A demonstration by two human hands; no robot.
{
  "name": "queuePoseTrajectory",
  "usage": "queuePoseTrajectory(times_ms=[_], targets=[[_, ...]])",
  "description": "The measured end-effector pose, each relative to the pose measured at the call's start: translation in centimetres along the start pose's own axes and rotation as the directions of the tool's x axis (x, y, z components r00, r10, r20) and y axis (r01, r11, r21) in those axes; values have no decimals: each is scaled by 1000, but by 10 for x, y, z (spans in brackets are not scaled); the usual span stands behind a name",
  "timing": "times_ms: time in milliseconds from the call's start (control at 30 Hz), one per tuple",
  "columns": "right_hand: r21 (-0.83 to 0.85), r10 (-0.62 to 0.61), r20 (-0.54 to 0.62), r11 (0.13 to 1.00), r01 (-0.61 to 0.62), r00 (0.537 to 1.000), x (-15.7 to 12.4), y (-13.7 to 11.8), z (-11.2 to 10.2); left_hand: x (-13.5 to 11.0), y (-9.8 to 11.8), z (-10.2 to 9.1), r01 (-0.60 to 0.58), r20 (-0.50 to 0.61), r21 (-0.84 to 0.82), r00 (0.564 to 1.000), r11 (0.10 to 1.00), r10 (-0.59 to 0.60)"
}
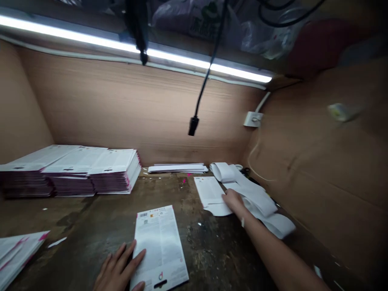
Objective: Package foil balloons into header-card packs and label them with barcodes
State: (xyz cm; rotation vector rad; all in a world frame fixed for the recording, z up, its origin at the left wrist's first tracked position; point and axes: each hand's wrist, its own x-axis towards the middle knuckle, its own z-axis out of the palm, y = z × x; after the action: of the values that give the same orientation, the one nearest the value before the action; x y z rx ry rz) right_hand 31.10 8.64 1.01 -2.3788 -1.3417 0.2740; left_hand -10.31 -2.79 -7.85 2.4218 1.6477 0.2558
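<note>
My left hand (119, 270) lies flat with fingers spread on the lower left part of a white printed flat carton (162, 246) lying on the dark worn table (91, 226). My right hand (235, 201) reaches out to the right and rests on a white sheet (210, 192) beside a long white paper strip (257, 200) that unrolls from a roll (221, 170). Its fingers are curled at the edge of the sheet; whether they grip it is not clear.
Three stacks of white and pink flat cartons (72, 169) stand at the back left. More cartons (15, 250) lie at the left front edge. A thin pile of sheets (177, 167) lies against the back wall. A black cable plug (193, 125) hangs above. Brown board walls enclose the table.
</note>
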Motion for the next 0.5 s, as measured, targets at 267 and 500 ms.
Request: queuePoseTrajectory(times_ms=[267, 500], targets=[[153, -463, 88, 881, 447, 882, -78, -32, 37, -10, 1, -10, 10, -157, -139, 987, 990, -32], [298, -851, 197, 526, 797, 488, -157, -50, 79, 79, -15, -113, 141, -382, 36, 917, 989, -117]])
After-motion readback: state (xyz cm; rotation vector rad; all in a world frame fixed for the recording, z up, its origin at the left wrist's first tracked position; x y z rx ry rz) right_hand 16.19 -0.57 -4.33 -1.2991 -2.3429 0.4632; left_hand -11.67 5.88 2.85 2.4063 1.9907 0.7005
